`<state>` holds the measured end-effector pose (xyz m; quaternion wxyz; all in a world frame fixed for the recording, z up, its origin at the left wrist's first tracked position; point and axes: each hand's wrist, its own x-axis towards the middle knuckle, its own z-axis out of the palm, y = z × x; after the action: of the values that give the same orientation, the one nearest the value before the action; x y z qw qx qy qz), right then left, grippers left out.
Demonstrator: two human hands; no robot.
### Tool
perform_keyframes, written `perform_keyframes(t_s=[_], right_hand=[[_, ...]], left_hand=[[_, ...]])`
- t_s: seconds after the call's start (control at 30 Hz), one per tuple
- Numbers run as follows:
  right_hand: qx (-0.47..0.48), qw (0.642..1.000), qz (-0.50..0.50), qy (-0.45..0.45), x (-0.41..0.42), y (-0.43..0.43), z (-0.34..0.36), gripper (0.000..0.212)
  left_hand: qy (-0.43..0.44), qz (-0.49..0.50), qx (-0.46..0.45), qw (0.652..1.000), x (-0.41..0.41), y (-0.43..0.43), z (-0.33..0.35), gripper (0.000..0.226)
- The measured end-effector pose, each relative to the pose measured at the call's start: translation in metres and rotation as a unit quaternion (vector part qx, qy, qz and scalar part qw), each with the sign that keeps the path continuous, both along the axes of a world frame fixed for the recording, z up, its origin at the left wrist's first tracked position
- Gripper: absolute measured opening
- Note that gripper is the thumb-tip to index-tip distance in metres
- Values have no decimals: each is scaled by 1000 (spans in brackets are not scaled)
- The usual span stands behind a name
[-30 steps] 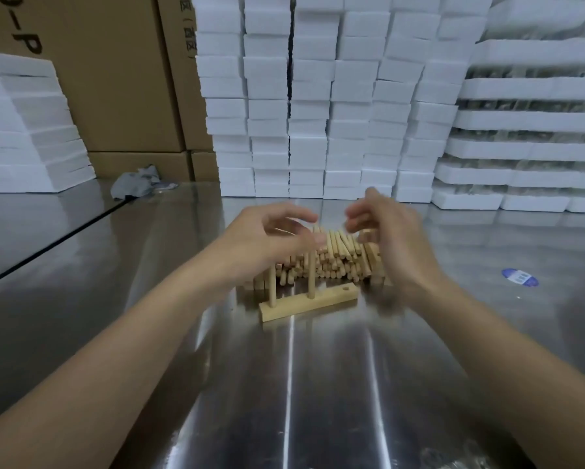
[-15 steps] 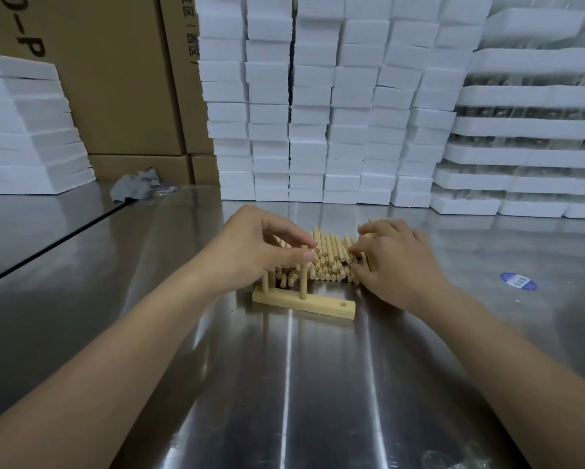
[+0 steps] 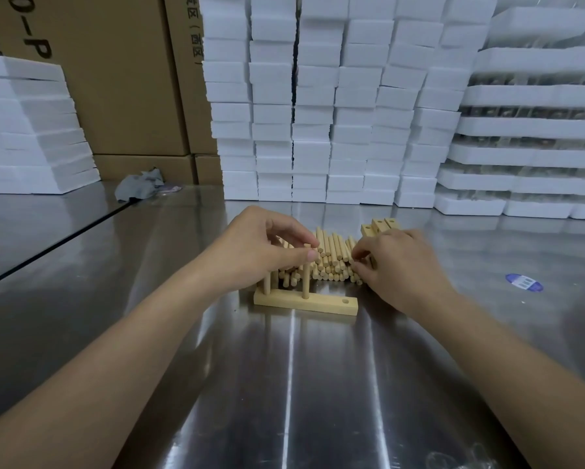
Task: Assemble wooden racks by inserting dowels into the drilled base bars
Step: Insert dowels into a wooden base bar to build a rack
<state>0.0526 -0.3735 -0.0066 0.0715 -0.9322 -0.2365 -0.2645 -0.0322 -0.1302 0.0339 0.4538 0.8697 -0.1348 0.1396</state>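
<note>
Left hand (image 3: 267,245) pinches the top of the middle dowel (image 3: 305,275) btwn thumb & forefinger, closed on it; the dowel stands upright in the base bar (image 3: 304,301). A second upright dowel (image 3: 266,282) sits near the bar's left end, partly hidden under the palm. Right hand (image 3: 399,265) is curled over the right edge of the loose dowel pile (image 3: 331,255), fingertips down among the sticks; can't tell if it has one gripped yet.

The bar lies flat on the steel table (image 3: 284,384), just in front of the pile. One empty hole (image 3: 345,301) shows at its right end, so prob. one dowel left for this rack.

To do it well: keep the left pinch steady so the bar doesn't skid on the slick metal, bring the next dowel in vertical over the hole, press straight down w/o rocking.

Materials: pale unfinished wood, round smooth dowels w/ flat cut ends, bar rectangular w/ crisp edges. Table is brushed, reflective. More drilled bars (image 3: 380,226) lie behind the pile.
</note>
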Motion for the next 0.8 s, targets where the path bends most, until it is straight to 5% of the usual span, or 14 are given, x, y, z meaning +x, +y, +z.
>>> perform_keyframes(t_s=[0.57,0.7,0.8], right_hand=[[18,999,-31,-37,-5,3,4,18],[234,969,-4,-83,-14,1,23,12],[482,862,139,77,-24,6,35,12]], left_hand=[[13,-1,17,1000,-3,-3,2,4],[23,36,-34,999,-5,-6,3,29],[33,81,-121,989,-3,-6,6,26]])
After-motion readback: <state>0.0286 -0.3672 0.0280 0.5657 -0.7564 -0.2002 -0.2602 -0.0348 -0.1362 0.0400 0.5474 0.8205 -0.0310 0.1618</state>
